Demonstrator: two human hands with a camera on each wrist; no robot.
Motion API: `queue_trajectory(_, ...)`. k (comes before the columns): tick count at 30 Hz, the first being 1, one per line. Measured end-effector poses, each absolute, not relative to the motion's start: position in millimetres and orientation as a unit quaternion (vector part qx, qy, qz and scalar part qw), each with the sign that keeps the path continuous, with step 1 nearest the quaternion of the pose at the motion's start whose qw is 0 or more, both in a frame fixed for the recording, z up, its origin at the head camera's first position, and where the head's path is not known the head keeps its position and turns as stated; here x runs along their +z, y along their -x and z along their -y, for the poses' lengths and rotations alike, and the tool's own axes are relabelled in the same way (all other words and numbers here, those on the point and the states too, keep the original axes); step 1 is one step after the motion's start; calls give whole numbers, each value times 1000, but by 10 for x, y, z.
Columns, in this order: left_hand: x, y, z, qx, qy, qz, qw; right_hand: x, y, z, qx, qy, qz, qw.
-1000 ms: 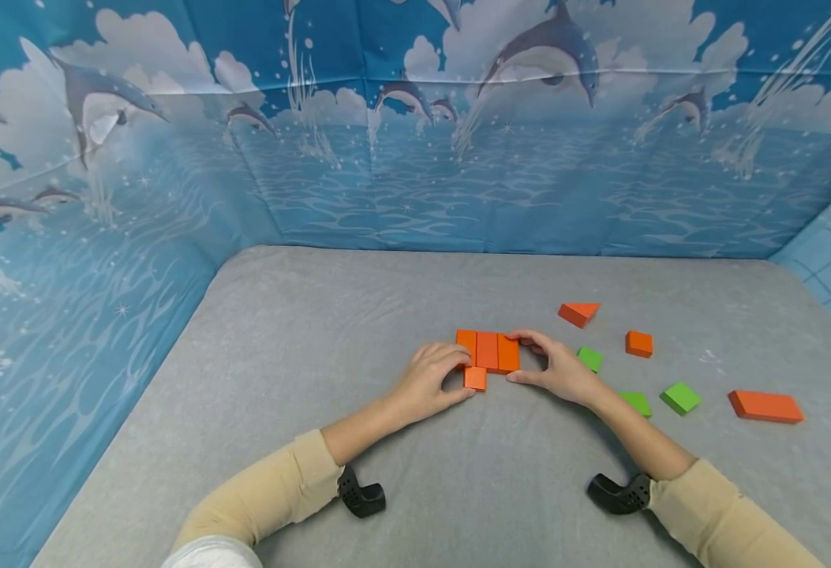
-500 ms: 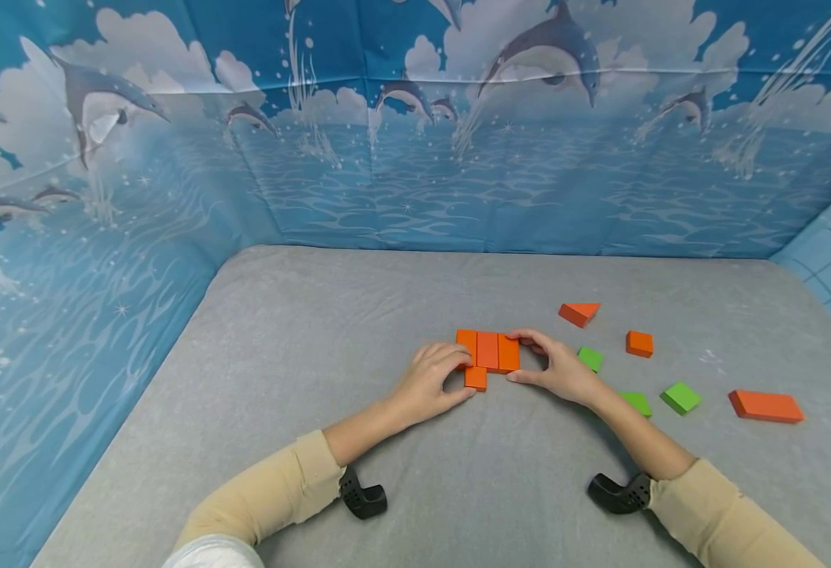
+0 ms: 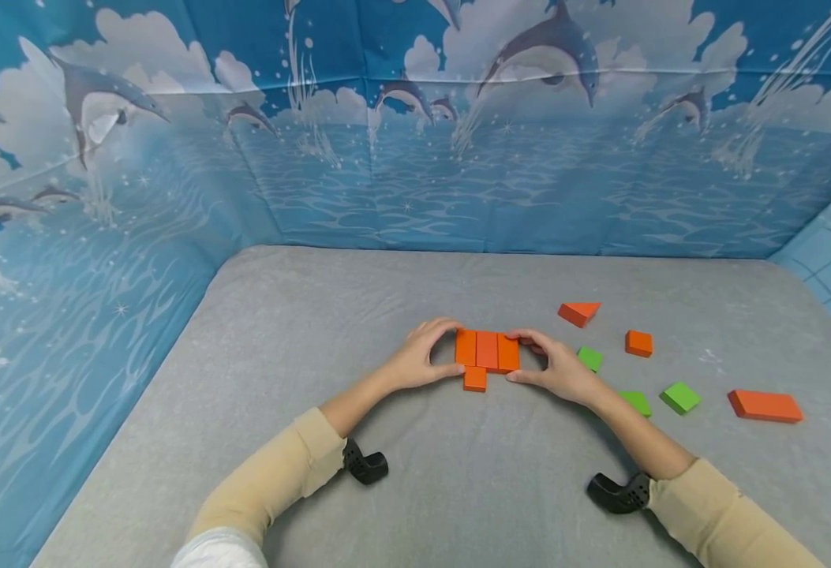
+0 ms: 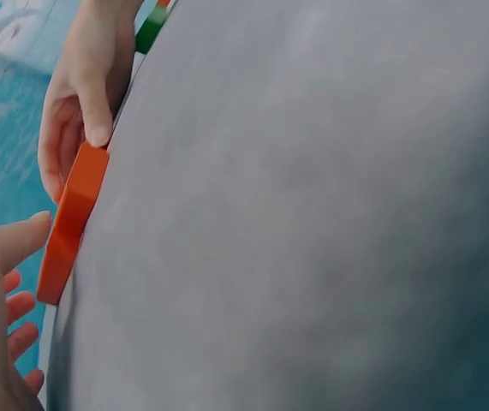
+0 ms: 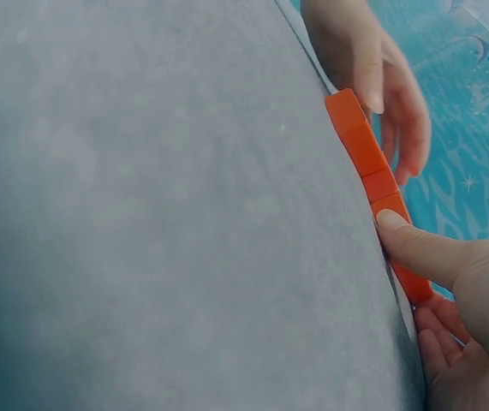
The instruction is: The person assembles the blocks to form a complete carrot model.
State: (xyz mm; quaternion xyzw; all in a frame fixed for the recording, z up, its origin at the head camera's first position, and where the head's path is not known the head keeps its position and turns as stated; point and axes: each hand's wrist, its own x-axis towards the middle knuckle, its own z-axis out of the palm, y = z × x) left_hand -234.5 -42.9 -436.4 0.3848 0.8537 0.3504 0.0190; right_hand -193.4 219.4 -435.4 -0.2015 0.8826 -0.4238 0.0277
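Observation:
Three orange rectangular blocks lie side by side on the grey cloth: a left block [image 3: 466, 348], a middle block [image 3: 487, 349] and a right block [image 3: 507, 353]. A small orange block [image 3: 475, 379] sits against their near side. My left hand [image 3: 418, 356] spans the left block, fingers at its far end and thumb at its near corner. Around the right block, my right hand [image 3: 560, 371] has its index finger at the far corner and its thumb at the near one. The row of orange blocks [image 5: 364, 154] shows edge-on in the right wrist view.
To the right lie an orange triangular block [image 3: 579, 313], an orange cube-like block [image 3: 638, 343] and a long orange block [image 3: 765, 405]. Green blocks [image 3: 681, 397] lie among them, two partly behind the right arm. A dolphin-print curtain [image 3: 415, 173] borders the cloth.
My left hand has let go of the small orange block and moved up to the left end of the row. The right hand and the blocks have stayed almost where they were.

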Motion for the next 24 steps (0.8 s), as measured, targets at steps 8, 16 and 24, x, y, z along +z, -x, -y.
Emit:
queue_trajectory(8,-4388,2392,472,327,-400,-855,35,-4359,1930,-2193,-421,202,-884,24)
queue_trajectory(16,-4421,2400,475,316,-399,-860,33,-4355,1934,-2193,-416,198,-887,27)
queue_trajectory(24,-4436,2400,480,321,-403,-857,25,-4149,1972,-2333,-433,214,-876,-3)
